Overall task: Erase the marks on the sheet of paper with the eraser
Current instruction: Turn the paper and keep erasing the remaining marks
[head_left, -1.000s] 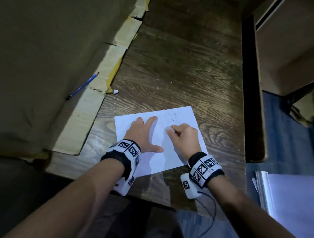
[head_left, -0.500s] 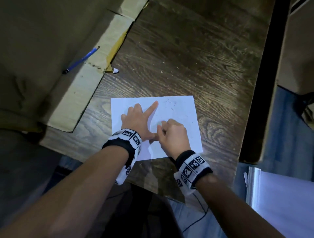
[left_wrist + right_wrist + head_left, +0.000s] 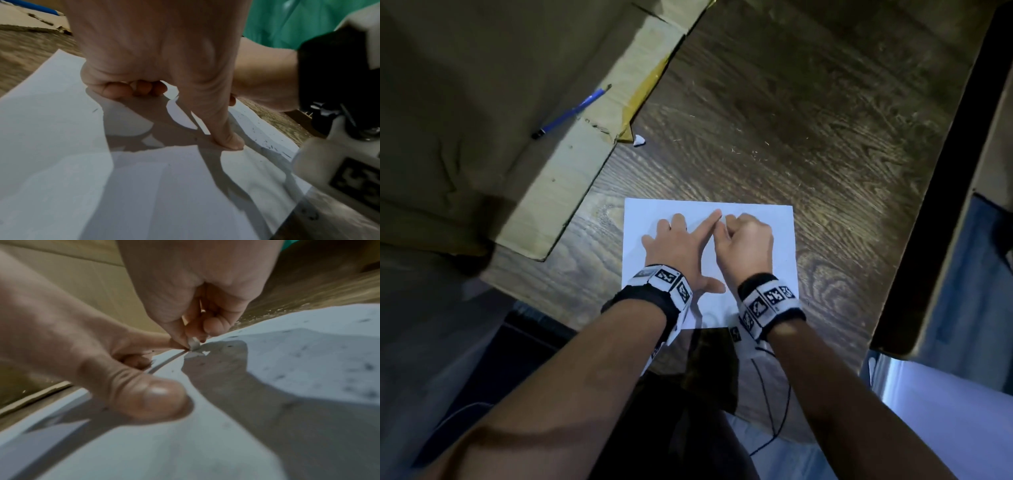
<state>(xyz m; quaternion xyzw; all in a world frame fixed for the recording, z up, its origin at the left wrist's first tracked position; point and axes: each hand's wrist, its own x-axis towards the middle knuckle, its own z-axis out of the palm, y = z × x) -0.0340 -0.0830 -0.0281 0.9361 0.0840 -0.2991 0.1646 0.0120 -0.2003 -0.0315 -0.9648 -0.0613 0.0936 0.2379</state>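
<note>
A white sheet of paper [image 3: 780, 240] lies on the dark wooden table near its front edge. My left hand [image 3: 681, 246] rests flat on the sheet with fingers spread, the index finger stretched toward the top middle. My right hand [image 3: 744, 246] is curled just right of it and pinches a small white eraser [image 3: 193, 343], whose tip touches the paper beside the left index fingertip. In the head view the eraser is hidden by the fist. Dark eraser crumbs and faint specks lie on the paper [image 3: 308, 369] right of the hand.
A large flattened cardboard box [image 3: 571, 164] covers the table's left side, with a blue pen [image 3: 571, 111] lying on it. A small white scrap [image 3: 639, 139] sits by the cardboard's corner. The table's right edge [image 3: 935, 205] drops to a blue floor. A white stack [image 3: 945, 411] lies at lower right.
My right hand with the eraser has moved up the sheet from the middle to the top edge beside the left index fingertip. The head view has shifted forward.
</note>
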